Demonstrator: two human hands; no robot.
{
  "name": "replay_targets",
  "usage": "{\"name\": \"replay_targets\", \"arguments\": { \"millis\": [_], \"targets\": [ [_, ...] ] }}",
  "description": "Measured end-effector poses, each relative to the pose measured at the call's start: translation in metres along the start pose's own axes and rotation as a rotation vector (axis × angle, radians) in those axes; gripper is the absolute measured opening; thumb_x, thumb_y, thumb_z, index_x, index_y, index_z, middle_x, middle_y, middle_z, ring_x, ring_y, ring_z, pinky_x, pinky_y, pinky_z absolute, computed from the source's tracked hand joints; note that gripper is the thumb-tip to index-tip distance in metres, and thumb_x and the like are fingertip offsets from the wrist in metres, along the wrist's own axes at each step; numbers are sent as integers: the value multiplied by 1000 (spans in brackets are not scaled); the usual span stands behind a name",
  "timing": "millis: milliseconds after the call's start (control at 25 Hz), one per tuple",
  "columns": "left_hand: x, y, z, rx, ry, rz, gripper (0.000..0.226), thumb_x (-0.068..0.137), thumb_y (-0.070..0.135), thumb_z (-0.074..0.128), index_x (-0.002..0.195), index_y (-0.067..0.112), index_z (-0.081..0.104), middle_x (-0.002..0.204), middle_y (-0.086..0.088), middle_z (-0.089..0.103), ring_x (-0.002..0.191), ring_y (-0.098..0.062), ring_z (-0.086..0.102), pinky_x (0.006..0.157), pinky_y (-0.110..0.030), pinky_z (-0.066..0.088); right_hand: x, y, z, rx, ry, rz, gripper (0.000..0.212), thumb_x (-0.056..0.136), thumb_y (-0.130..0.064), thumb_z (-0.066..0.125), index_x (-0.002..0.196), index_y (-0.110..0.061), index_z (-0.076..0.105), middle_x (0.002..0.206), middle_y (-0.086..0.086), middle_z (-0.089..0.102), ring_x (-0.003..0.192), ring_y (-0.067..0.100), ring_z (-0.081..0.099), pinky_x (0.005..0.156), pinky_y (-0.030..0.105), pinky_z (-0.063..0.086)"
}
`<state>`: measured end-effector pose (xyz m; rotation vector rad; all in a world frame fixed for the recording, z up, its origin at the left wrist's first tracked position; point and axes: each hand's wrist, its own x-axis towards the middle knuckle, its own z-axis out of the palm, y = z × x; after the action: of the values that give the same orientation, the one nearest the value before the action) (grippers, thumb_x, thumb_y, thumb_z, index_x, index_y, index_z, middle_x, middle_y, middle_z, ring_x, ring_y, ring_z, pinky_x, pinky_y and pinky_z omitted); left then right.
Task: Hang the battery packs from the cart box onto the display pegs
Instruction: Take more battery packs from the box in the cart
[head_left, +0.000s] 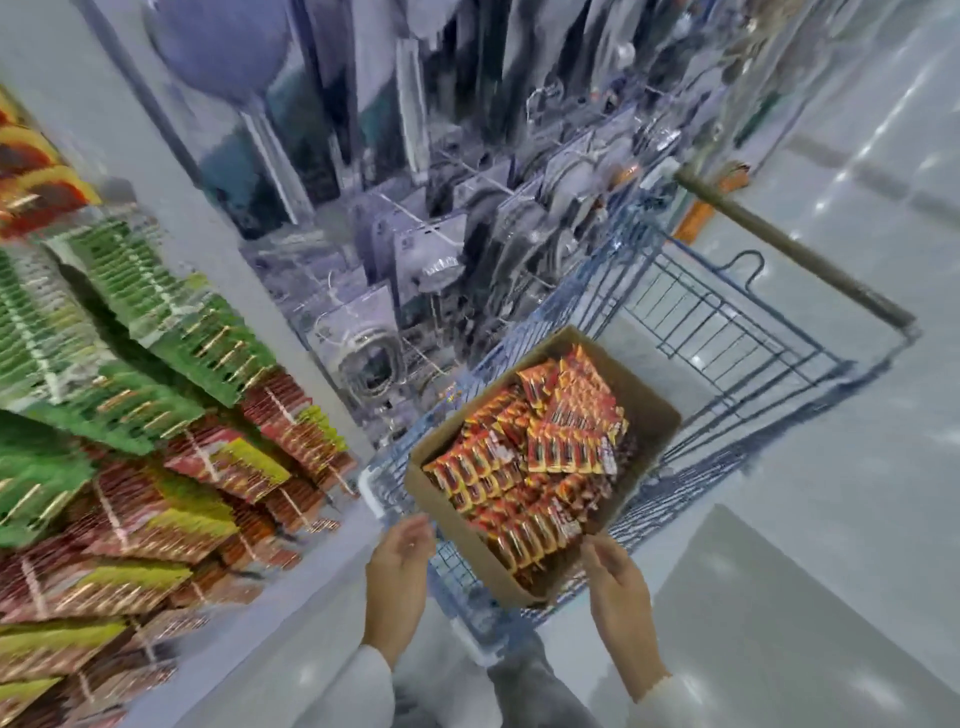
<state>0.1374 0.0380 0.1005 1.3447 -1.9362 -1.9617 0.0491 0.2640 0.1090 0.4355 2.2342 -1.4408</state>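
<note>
Cardboard box (457, 540): we see it open-topped, sitting in the near end of the blue wire cart (727, 332)
Battery packs (545, 457): red-and-orange packs fill the box in loose heaps almost to its rim; we see none outside it on its way to the wall
Left hand (400, 561): fingers loosely straight and empty, at the box's near-left corner above the cart rim; blur keeps us from telling whether it touches either
Right hand (618, 582): fingers gently curled, thumb apart, nothing in it; its fingertips lie just beside the packs at the box's near edge, contact unclear
Display pegs (202, 460): to our left, mostly buried under hung packs, green ones (156, 322) higher and red-and-yellow ones (156, 530) lower, the rows looking well stocked
Done so far: we cannot tell how many of the hung packs came from this box; no peg we can make out is plainly bare
Left to do: by our reckoning nearly all of it, since the box is this full
Step in hand: we judge that both hands are placed to reach in for a pack or a handful, neither holding one yet
Neighbouring panel (363, 358): clear-packed cables and round items hang just beyond the cart, too blurred for us to name
Floor (779, 623): pale and glossy under the cart
</note>
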Motion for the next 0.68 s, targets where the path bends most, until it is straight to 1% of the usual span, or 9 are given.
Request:
{"name": "replay_targets", "arguments": {
  "millis": [40, 120, 160, 240, 320, 400, 480, 560, 680],
  "targets": [
    [9, 6, 23, 36, -17, 0, 12, 104, 14, 62, 110, 21, 70, 110, 0, 74, 107, -23, 69, 98, -41, 53, 11, 2, -11, 1, -9, 21, 11, 103, -25, 58, 107, -22, 68, 111, 3, 72, 102, 19, 66, 88, 34, 49],
    [29, 20, 69, 125, -60, 2, 14, 104, 17, 62, 115, 21, 69, 112, 7, 71, 108, -12, 67, 98, -31, 52, 31, 4, -29, 1, -30, 49, 14, 103, -26, 59, 111, -19, 68, 108, -2, 72, 99, 12, 66, 79, 19, 46],
    [41, 28, 91, 173, -82, 0, 15, 105, 17, 61, 118, 20, 68, 113, 8, 70, 109, -11, 65, 95, -26, 51, 40, 3, -38, 6, -38, 50, 13, 103, -26, 59, 110, -19, 67, 105, -6, 72, 98, 10, 65, 75, 13, 44],
    [68, 38, 132, 277, -110, -11, 20, 105, 18, 60, 124, 16, 66, 118, 4, 68, 112, -16, 64, 90, -23, 46, 53, 1, -51, 10, -42, 59, 10, 103, -27, 59, 108, -21, 66, 104, -13, 69, 99, 8, 65, 75, 13, 43],
    [94, 41, 165, 390, -118, -23, 32, 103, 21, 63, 133, 10, 62, 120, 0, 68, 115, -21, 63, 93, -26, 44, 60, -2, -60, 27, -33, 81, 10, 104, -26, 58, 109, -22, 65, 105, -18, 66, 98, -1, 61, 76, 11, 42],
    [122, 37, 195, 475, -128, -75, 42, 102, 23, 66, 140, 7, 57, 131, -7, 67, 123, -26, 62, 100, -32, 46, 65, 0, -66, 52, -11, 117, 11, 104, -27, 57, 110, -24, 66, 107, -20, 66, 99, -8, 59, 75, 3, 41],
    [148, 31, 218, 568, -154, -122, 56, 101, 30, 68, 149, 7, 49, 147, -12, 58, 135, -32, 54, 112, -41, 44, 64, 2, -69, 51, -18, 140, 13, 104, -30, 57, 112, -25, 66, 110, -20, 67, 104, -4, 60, 80, 7, 42],
    [170, 24, 237, 681, -150, -130, 68, 100, 38, 67, 154, 7, 41, 155, -16, 50, 143, -38, 46, 118, -50, 40, 63, 8, -70, 65, -15, 197, 15, 104, -33, 56, 114, -26, 65, 113, -19, 66, 107, -3, 59, 84, 13, 42],
    [188, 16, 253, 738, -97, -132, 76, 96, 36, 74, 156, 6, 37, 157, -17, 47, 145, -41, 43, 119, -52, 38, 60, 14, -72, 73, -18, 224, 16, 104, -33, 55, 115, -26, 65, 114, -18, 66, 108, -3, 58, 81, 6, 41]
  ]
}}
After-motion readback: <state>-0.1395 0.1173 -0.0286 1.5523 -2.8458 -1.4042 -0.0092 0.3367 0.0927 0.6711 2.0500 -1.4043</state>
